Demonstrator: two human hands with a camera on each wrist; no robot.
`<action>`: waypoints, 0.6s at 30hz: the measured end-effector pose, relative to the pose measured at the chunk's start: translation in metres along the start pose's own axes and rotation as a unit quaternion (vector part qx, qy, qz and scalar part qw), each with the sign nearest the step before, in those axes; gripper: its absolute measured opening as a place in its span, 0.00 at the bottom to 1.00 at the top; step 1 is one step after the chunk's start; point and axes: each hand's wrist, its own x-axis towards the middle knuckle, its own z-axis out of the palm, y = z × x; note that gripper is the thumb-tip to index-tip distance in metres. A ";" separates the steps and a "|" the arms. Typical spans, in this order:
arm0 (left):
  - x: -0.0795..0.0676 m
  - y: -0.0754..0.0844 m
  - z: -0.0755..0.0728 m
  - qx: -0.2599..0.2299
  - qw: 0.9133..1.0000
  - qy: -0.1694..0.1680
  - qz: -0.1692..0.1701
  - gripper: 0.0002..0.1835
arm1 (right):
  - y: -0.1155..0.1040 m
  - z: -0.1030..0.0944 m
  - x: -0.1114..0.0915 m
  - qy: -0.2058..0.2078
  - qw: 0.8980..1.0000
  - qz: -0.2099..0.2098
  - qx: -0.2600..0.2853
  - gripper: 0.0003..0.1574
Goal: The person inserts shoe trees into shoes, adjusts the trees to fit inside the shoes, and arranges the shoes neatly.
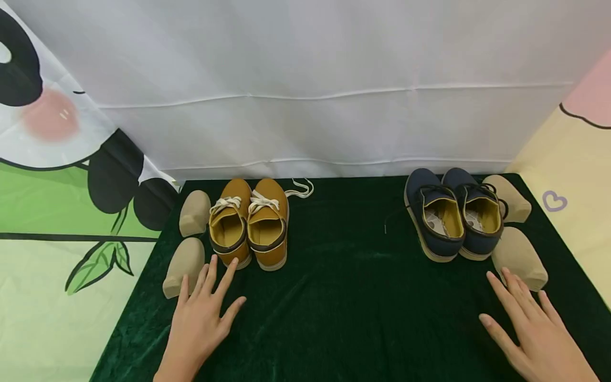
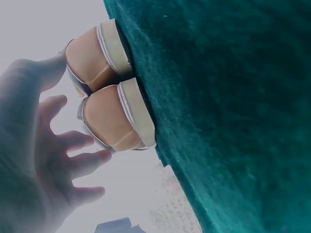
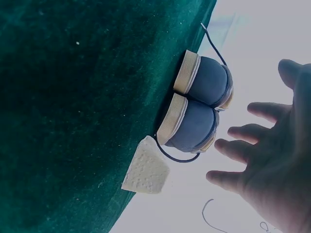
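A table under dark green cloth spreads across the lower half of the head view, with a white sheet filling the upper middle behind it. A printed cloth with green leaves covers the left edge of the frame, and a yellow cloth the right edge.

The right hand is at the lower right, its fingers spread and holding nothing. The left hand is at the lower left, fingers likewise fanned apart and free.

The blue shoes stand side by side at the right, soles down, heels toward the bottom of the frame. The brown shoes stand the same way left of centre; a left fingertip overlaps one heel, but whether they touch I cannot tell.

Four beige blocks flank the shoes: two at the left, one upper and one lower, and two at the right, upper and lower. The right fingertips are near the lower one.

A white lace trails right of the brown shoes.
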 end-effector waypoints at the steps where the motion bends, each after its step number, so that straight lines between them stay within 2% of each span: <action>1: 0.001 0.001 -0.001 0.003 1.000 0.016 0.005 0.47 | -0.001 -0.001 0.001 0.004 1.000 0.000 0.000 0.53; 6: 0.005 0.003 -0.003 0.011 0.994 0.099 0.035 0.42 | -0.002 -0.005 0.004 0.014 1.000 0.000 -0.001 0.51; 9: 0.008 0.004 -0.005 0.006 0.990 0.131 0.047 0.38 | -0.001 -0.007 0.006 0.019 1.000 -0.001 0.000 0.50; 14: 0.019 0.007 -0.007 -0.001 0.989 0.139 0.046 0.34 | 0.004 -0.005 0.009 0.041 0.999 -0.006 0.005 0.48; 18: 0.028 0.009 -0.006 0.001 0.989 0.143 0.046 0.34 | 0.009 -0.005 0.014 0.074 0.997 -0.028 0.011 0.47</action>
